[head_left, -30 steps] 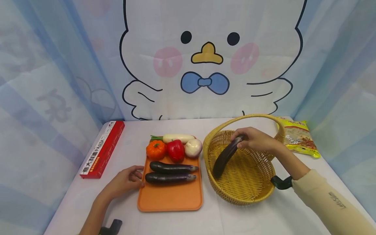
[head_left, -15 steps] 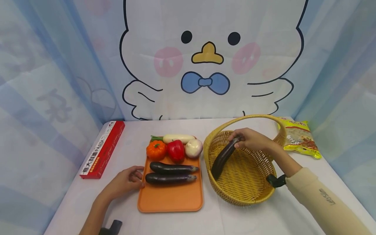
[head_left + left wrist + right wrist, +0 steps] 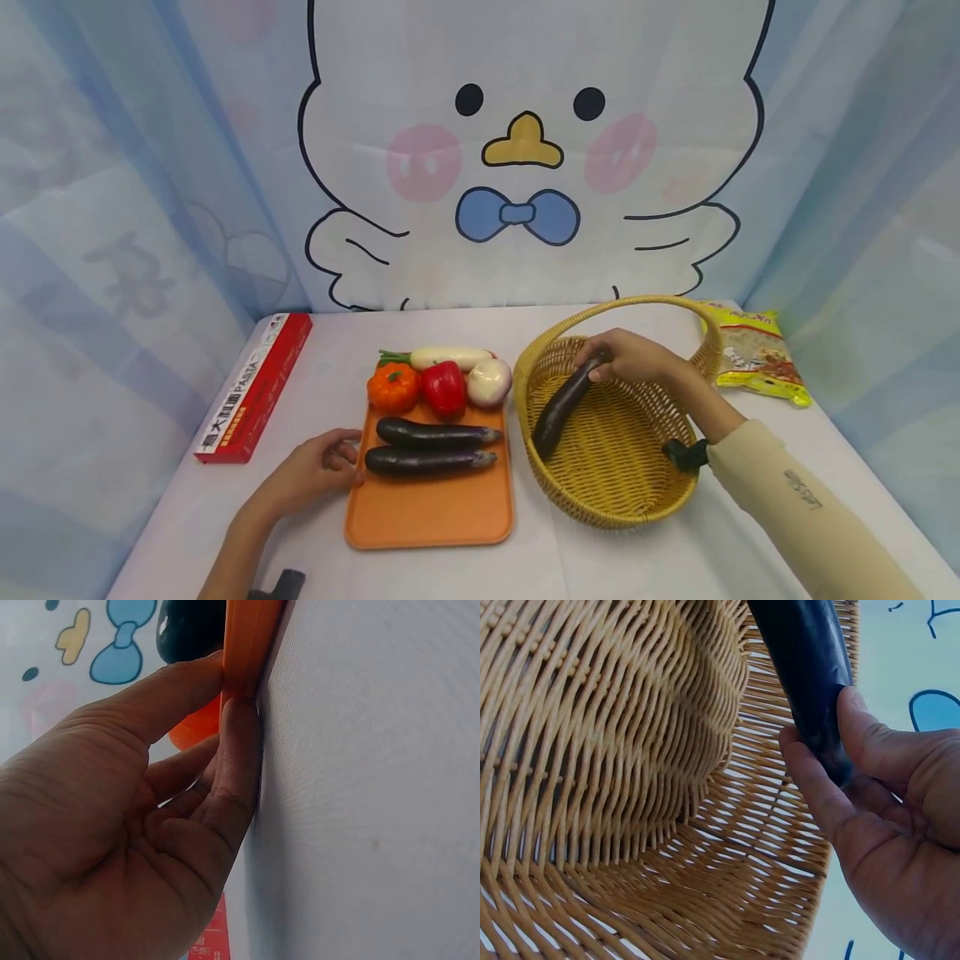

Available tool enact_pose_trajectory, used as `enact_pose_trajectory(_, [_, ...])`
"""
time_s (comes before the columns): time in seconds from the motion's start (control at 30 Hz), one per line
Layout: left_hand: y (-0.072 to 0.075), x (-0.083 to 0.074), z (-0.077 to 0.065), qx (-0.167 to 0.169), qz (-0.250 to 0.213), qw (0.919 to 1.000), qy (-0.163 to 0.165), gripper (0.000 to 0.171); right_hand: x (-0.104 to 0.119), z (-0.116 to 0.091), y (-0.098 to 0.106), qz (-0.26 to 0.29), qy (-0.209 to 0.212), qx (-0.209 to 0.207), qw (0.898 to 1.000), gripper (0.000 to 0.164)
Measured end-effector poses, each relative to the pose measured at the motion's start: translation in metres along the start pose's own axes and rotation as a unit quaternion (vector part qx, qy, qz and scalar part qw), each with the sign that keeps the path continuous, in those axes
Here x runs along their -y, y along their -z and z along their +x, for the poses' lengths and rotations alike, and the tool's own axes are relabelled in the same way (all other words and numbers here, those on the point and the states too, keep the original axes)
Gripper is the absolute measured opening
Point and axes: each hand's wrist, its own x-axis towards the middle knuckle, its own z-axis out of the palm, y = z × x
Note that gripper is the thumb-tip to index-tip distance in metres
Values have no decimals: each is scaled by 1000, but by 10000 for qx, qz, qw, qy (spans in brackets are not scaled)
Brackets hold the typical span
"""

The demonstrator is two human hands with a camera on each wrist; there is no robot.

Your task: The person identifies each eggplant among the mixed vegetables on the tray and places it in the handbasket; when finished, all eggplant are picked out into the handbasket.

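My right hand (image 3: 630, 358) pinches the stem end of a dark purple eggplant (image 3: 562, 408) between thumb and fingers. The eggplant leans, tilted, inside the left part of the yellow wicker basket (image 3: 615, 458). In the right wrist view, the eggplant (image 3: 802, 667) slopes up away from the fingertips. To the left, my left hand (image 3: 311, 475) grips the left edge of the orange tray (image 3: 427, 517). Thumb and finger meet the tray's rim (image 3: 244, 645) in the left wrist view. Two more eggplants lie side by side on the tray, the upper one (image 3: 435, 433) and the lower one (image 3: 427, 461).
At the tray's far end sit an orange pumpkin-like vegetable (image 3: 393, 387), a red bell pepper (image 3: 444, 390), a pale round bulb (image 3: 490, 383) and a white radish (image 3: 450, 358). A red-and-white pasta box (image 3: 255, 387) lies left. A yellow food packet (image 3: 757, 350) lies behind the basket, whose handle (image 3: 637, 302) arches up.
My right hand has moved slightly left and the held eggplant has come closer to the basket's left wall. My left hand stays at the tray edge. The head view has shifted slightly.
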Motion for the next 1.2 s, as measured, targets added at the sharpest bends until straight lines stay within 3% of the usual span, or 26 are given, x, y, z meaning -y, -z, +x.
enact_pose_trajectory(0.23, [6, 10, -12, 4, 84, 9999, 88, 66, -3, 10, -21, 237, -159, 93, 9996, 22])
enact_pose_trajectory(0.4, [3, 13, -12, 0, 30, 10000, 70, 65, -5, 10, -27, 411, -399, 103, 9983, 21])
enact_pose_trajectory(0.6, [-3, 16, -9, 43, -26, 10000, 51, 65, -11, 7, -30, 817, -645, 177, 9944, 23])
enact_pose_trajectory(1.07, [-3, 2, 0, -53, 48, 9998, -163, 60, -19, 8, -21, 1106, -462, -28, 9928, 27])
enact_pose_trajectory(1.2, [-2, 1, 0, -66, 35, 9998, -192, 60, -17, 9, -23, 1262, -617, -54, 9901, 27])
